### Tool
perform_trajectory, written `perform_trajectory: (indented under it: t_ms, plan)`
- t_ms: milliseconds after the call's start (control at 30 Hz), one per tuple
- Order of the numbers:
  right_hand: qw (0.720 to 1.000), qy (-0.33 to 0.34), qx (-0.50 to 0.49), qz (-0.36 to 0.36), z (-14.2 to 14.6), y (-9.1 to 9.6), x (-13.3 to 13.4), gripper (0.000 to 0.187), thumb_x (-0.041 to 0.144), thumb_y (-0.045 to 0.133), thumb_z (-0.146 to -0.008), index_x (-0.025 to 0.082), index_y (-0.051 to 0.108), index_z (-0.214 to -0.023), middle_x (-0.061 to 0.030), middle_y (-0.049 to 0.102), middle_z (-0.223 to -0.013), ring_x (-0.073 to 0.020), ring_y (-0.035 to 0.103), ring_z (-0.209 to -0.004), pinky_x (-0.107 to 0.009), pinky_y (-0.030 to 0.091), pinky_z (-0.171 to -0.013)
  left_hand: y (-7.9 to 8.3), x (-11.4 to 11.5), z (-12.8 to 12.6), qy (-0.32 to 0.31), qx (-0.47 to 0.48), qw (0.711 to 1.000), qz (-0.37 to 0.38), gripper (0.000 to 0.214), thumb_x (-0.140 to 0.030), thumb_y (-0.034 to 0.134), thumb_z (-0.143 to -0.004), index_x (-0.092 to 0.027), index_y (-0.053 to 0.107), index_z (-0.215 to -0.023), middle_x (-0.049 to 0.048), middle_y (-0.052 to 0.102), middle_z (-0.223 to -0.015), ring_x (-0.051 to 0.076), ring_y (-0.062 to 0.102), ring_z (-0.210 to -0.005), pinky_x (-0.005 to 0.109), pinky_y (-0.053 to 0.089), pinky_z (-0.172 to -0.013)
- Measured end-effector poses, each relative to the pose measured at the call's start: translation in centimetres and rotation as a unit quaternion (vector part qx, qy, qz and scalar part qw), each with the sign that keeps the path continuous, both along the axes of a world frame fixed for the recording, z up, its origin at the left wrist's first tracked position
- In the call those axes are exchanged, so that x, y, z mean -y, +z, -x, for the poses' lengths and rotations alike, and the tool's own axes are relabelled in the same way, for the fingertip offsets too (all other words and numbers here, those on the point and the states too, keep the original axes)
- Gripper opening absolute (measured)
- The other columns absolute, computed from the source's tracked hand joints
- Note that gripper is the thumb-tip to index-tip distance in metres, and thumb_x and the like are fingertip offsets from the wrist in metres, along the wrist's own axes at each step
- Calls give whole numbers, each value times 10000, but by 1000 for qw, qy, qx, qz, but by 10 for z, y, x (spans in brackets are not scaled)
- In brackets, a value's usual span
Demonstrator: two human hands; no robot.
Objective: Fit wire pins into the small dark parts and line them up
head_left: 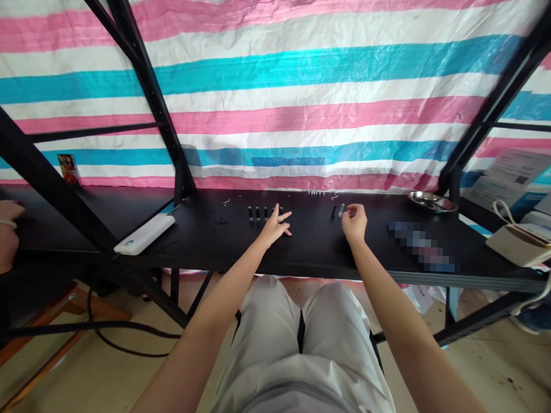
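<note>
My left hand point(276, 226) has its fingers spread over the black tabletop, holding nothing. Under and beside its fingertips runs a row of several small dark tubes with light ends, such as this small dark tube point(257, 213); the hand partly covers the right end of the row. Farther right, my right hand point(354, 222) is closed, thumb and fingers drawn together. Right beside its fingertips is a small clear tube point(341, 210), with a small black tube point(334, 211) just left of it. What the right fingers pinch, if anything, is too small to tell.
Along the table's point(310, 257) back edge lie several tiny white pieces point(315, 193). A round metal dish point(431, 202) sits back right, near a cream bag point(520, 243). To the left are a white device point(145, 234), black frame posts point(148, 85) and another person's arm point(0, 237).
</note>
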State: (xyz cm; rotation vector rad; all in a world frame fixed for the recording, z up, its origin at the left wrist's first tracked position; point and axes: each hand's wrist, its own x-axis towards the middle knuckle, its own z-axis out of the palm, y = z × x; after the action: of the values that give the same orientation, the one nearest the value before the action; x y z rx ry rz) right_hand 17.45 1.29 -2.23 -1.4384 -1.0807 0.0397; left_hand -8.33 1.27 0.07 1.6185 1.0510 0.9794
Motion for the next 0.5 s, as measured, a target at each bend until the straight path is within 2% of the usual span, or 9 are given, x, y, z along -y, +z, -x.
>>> perform_trajectory:
  t_ms: [233,400,500]
  plan:
    - [999,-3,27,23,0,0,3,186,191,436,-683,191,502,-857,-7,554,-787,-115,471,-613,-269,397,-678,-2,-6,-4,-13,53,998,36,887,-120,537,-760,-319,6,-1442,158,387,-1396,90,640,-572,150,270,-333]
    - [999,-8,30,26,2,3,5,179,183,433,-686,187,504,-850,-16,561,-800,-115,472,-612,-264,397,-670,-2,-8,-11,-27,77,995,56,802,-98,530,-750,-262,139,-1431,193,335,-1415,127,665,-635,153,358,-373]
    - [999,-8,29,17,2,3,6,174,169,437,-677,189,499,-838,-7,549,-779,-115,470,-613,-263,396,-670,-4,-10,-16,-17,60,997,37,678,-77,511,-745,-193,278,-1371,204,348,-1404,154,675,-709,158,385,-395]
